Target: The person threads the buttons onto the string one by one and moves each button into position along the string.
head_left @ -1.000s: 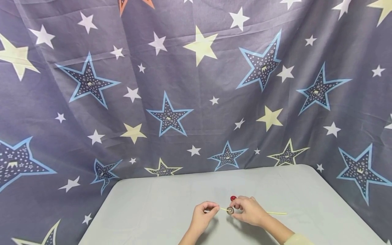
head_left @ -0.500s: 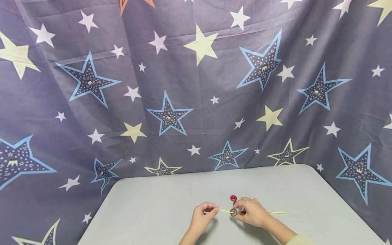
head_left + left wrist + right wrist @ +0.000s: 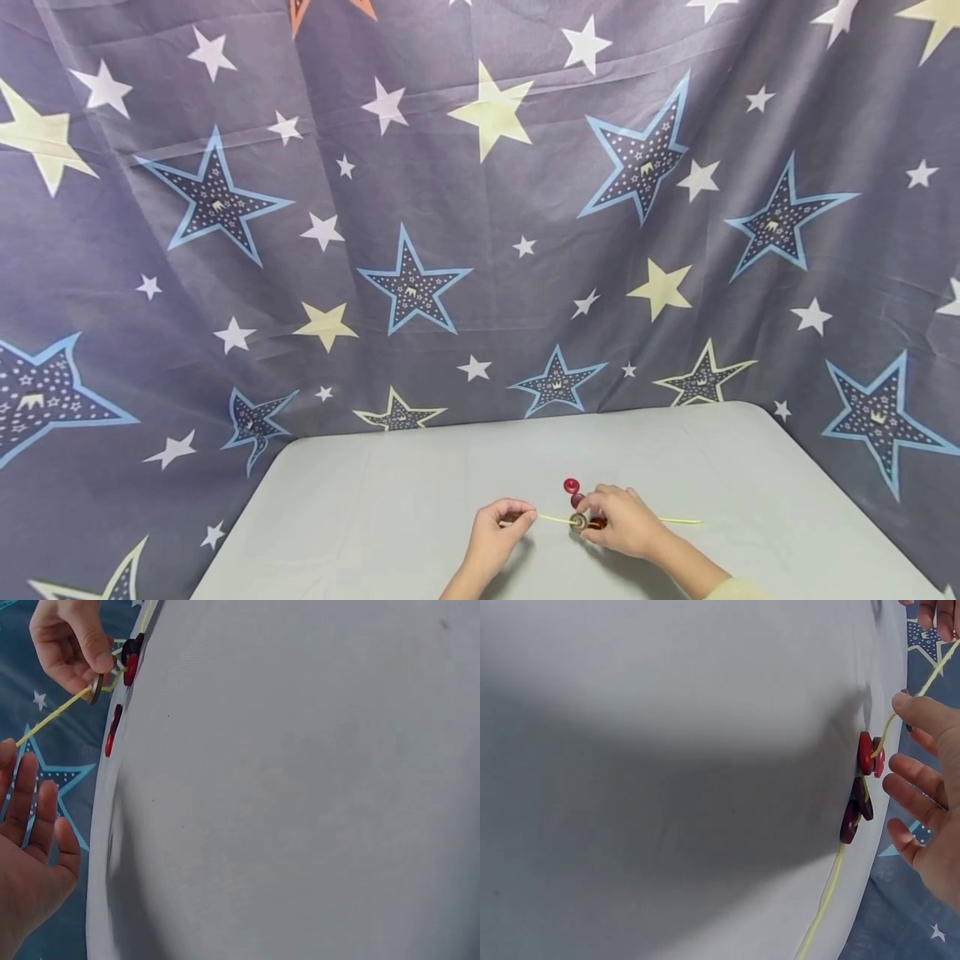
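Observation:
My left hand (image 3: 495,535) pinches the end of a yellow cord (image 3: 553,518) between thumb and forefinger. A brown round button (image 3: 577,522) is threaded on this cord, and my right hand (image 3: 624,527) grips its edge. In the right wrist view, red buttons (image 3: 865,754) and dark maroon buttons (image 3: 849,822) hang together on the cord below my right hand's fingers. The cord's tail (image 3: 681,522) comes out past the right hand and lies on the table. My right fingers partly cover the brown button in the right wrist view.
Just beyond my right hand, a loose-looking red button (image 3: 572,485) lies on the pale grey table (image 3: 390,517); whether the cord passes through it is unclear. A star-patterned cloth (image 3: 450,333) hangs behind the table and along its sides.
The brown button has slid rightward along the cord with my right hand, lengthening the cord between the hands. More of the red buttons shows now. My left hand stays nearly in place.

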Demonstrator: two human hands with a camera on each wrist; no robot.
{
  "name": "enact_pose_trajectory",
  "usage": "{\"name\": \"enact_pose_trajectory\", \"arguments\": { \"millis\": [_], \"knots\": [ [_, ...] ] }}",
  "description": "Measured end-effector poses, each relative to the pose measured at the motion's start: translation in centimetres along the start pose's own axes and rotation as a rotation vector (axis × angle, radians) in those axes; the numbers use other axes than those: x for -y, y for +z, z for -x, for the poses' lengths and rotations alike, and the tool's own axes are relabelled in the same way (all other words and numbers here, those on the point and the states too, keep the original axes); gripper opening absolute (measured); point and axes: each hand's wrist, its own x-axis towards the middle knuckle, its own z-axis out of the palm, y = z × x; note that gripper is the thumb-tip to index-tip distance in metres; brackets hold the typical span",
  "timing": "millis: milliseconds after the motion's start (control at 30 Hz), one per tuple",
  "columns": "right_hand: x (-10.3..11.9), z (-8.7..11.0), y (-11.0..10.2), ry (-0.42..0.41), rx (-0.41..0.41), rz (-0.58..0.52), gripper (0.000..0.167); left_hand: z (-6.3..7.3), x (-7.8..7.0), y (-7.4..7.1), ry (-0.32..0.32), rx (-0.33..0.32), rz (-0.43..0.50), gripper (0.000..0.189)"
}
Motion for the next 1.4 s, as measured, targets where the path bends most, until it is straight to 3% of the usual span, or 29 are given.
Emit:
{"name": "enact_pose_trajectory", "arguments": {
  "millis": [467,1200,1300,1400],
  "knots": [
    [-0.7,0.2,0.5,0.021,0.012,0.005,0.02,0.3,0.3,0.0,-0.025,-0.008,0.011,0.014],
    [-1.0,0.4,0.6,0.051,0.036,0.02,0.022,0.9,-0.4,0.0,-0.001,0.096,0.005,0.016],
    [-1.0,0.4,0.6,0.048,0.034,0.029,0.022,1.1,-0.9,0.0,-0.003,0.104,-0.001,0.014],
    [-1.1,0.3,0.7,0.04,0.032,0.038,0.022,1.7,-2.5,-0.2,0.001,0.113,-0.008,0.013]
  ]
}}
